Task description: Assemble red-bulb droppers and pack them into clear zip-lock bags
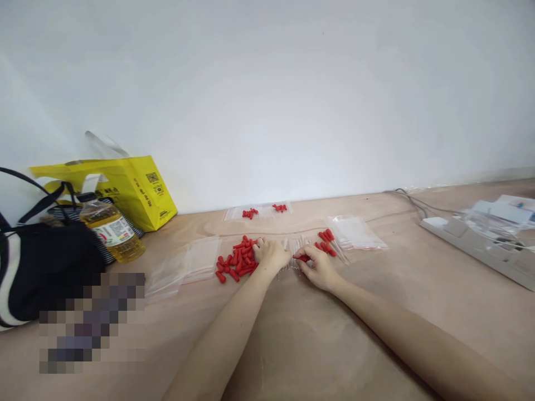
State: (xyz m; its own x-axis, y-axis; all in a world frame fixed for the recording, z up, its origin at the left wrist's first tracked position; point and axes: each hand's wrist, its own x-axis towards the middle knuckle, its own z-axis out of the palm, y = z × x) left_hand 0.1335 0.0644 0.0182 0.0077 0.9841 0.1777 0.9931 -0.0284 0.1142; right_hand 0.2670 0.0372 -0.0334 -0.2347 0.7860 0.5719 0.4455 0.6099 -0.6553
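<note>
My left hand (273,255) rests at the right edge of a pile of red rubber dropper bulbs (239,259). Its fingers are bent down among them, and whatever lies in the fingertips is hidden. Between thumb and fingers, my right hand (318,268) pinches a single red dropper bulb (301,258). Thin clear glass tubes (296,245) lie on the table between and behind both hands. Just beyond my right hand is a small group of droppers (327,239), red bulbs on clear tubes.
Clear zip bags lie left (203,257) and right (355,233). More bagged droppers (251,213) sit near the wall. At left stand an oil bottle (112,231), a yellow bag (156,192) and a black bag (50,267). A pale tray-like object (476,250) and cable are at right.
</note>
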